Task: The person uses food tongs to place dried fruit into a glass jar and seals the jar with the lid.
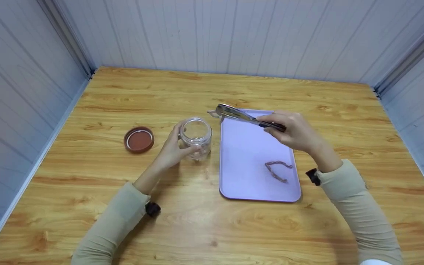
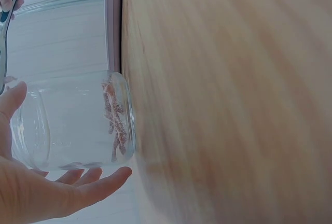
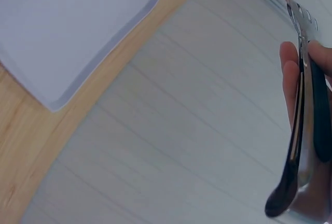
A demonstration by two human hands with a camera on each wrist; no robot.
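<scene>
My left hand (image 1: 168, 151) grips a clear glass jar (image 1: 197, 141) that stands uncapped on the table, thumb on the near side. Inside, at the jar's bottom, lie reddish-brown twisted strips (image 2: 118, 123), seen in the left wrist view. My right hand (image 1: 293, 129) holds metal tongs (image 1: 238, 113) with dark handles above the tray, their tips pointing left. A thin brownish strip (image 1: 212, 113) sticks out from the tong tips, to the right of and beyond the jar's mouth. Another twisted brown strip (image 1: 273, 174) lies bent on the lilac tray (image 1: 241, 158).
A round reddish-brown lid (image 1: 139, 140) lies on the wooden table (image 1: 197, 228), left of the jar, its inner side up. The tray's left edge runs close beside the jar. Pale panelled walls (image 1: 212, 36) stand around the back and sides.
</scene>
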